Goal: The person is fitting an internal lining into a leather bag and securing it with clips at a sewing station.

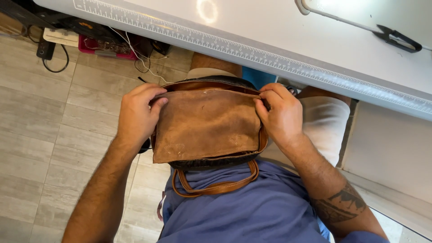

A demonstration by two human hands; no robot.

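- The brown leather bag (204,126) lies on the person's lap, below the edge of the white table (270,27), with its suede-like flap facing up.
- The left hand (137,114) grips the bag's left upper corner, fingers curled over the rim; the fingertips are hidden behind the leather.
- The right hand (281,114) pinches the right upper corner between thumb and bent fingers.
- The bag's dark body is mostly covered by the flap; only its rim shows above and below.
- A tan strap (216,184) loops out beneath the bag onto the blue shirt (252,207).
- A printed ruler strip (252,51) runs along the table edge; its marks are too small to make out.
- Black snips (398,38) lie at the table's far right.
- A red box (105,47) and cables (54,58) sit on the floor, partly cut off by the table.
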